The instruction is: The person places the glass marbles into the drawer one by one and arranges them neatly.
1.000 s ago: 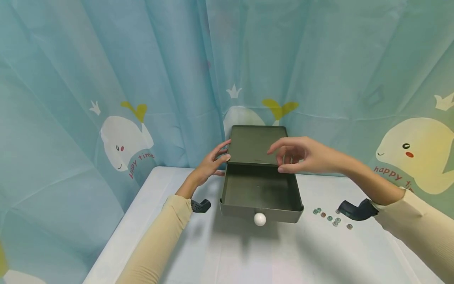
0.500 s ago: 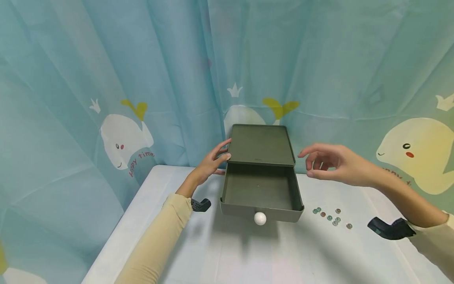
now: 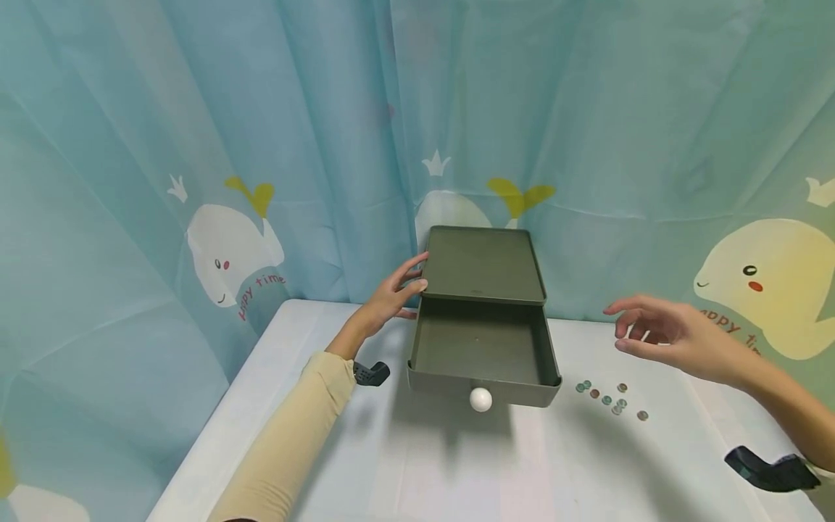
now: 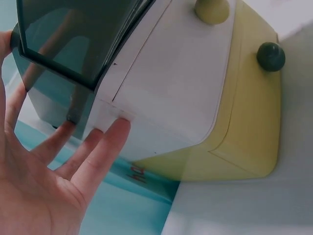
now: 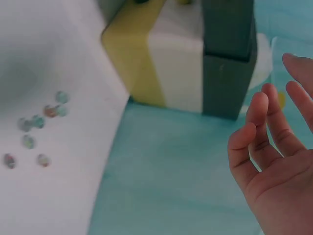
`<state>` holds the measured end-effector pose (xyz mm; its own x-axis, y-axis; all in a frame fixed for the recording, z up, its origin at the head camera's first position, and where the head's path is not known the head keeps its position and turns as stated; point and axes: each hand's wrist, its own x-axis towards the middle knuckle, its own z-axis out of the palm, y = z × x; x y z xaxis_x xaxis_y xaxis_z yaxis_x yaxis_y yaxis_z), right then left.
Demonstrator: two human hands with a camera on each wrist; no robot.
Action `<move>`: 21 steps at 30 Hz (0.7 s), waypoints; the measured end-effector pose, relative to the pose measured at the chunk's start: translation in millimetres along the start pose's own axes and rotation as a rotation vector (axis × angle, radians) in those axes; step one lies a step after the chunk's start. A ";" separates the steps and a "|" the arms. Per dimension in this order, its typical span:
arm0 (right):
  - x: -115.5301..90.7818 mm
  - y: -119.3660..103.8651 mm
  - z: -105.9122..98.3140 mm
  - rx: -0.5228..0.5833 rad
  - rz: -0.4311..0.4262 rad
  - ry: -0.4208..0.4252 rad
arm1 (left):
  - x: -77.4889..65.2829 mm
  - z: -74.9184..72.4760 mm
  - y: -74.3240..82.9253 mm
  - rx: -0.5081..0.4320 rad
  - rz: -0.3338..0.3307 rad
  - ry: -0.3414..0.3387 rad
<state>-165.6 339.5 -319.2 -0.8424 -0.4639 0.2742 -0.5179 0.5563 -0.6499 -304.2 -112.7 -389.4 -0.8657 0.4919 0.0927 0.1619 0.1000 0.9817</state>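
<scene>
A small drawer cabinet (image 3: 484,262) with a dark green top stands near the curtain. Its top drawer (image 3: 483,346), with a round white knob (image 3: 480,399), is pulled out toward me. My left hand (image 3: 386,299) rests on the cabinet's left side with extended fingers. In the left wrist view, its fingertips touch the white drawer section (image 4: 171,83), above a yellow one (image 4: 257,112). My right hand (image 3: 675,339) hovers right of the cabinet, fingers loosely bent, nothing visible between them. Several small round glassy beads (image 3: 607,400) lie on the table below it.
A pale cloth covers the table (image 3: 457,478). Behind it hangs a blue-green curtain (image 3: 587,130) printed with whales, close to the cabinet's back. A dark wrist device (image 3: 770,470) sticks out from the right forearm, and another (image 3: 372,374) from the left.
My right hand has moved right and down, from over the cabinet's right front to beyond its right side. The left hand stays against the cabinet; the drawer remains pulled out.
</scene>
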 end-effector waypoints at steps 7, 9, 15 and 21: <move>-29.4 34.3 11.1 -0.026 0.048 0.057 | -0.4 -0.2 0.9 -0.004 0.003 0.000; -36.8 44.6 14.1 -0.047 0.062 0.060 | -0.4 -0.8 0.4 -0.003 0.002 0.001; -58.4 77.7 21.6 -0.059 0.115 0.067 | -1.1 -1.6 -0.3 -0.001 0.006 0.006; -76.8 104.5 27.3 -0.036 0.145 0.059 | 0.6 -0.2 -0.6 -0.001 0.015 0.002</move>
<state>-150.9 414.4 -427.5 -0.9155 -0.3361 0.2213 -0.3943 0.6394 -0.6600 -304.9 -112.6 -389.9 -0.8641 0.4916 0.1077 0.1745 0.0920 0.9803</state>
